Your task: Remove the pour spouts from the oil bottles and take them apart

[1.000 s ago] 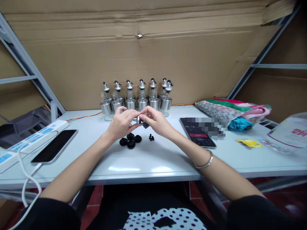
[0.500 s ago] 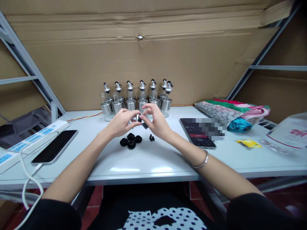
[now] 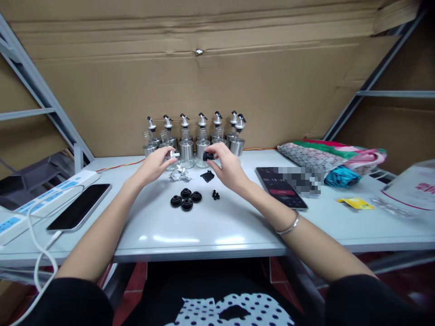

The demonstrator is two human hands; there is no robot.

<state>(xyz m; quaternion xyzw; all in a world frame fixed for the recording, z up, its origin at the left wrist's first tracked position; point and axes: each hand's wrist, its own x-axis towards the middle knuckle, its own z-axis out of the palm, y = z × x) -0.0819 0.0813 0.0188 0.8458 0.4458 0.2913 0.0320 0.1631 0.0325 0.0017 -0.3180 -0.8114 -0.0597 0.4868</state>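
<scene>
Steel-sleeved glass bottles (image 3: pixel 186 150) at twelve o'clock, two hands in front of them.
Reckoned from the four black caps (image 3: pixel 186 205) on the table, the left hand (image 3: pixel 152 166), toward eleven, pinches a small white piece (image 3: pixel 174 155) between thumb and fingers; the right hand (image 3: pixel 229 167), toward one, has its fingertips clamped on a black piece (image 3: pixel 207 156). Silver spouts (image 3: pixel 184 122) top the back bottles and the rightmost front one; whether liquid fills any cannot be told. Between two and three, a patterned bag (image 3: pixel 306 153) shows blue material (image 3: pixel 341 178) at its near end.
</scene>
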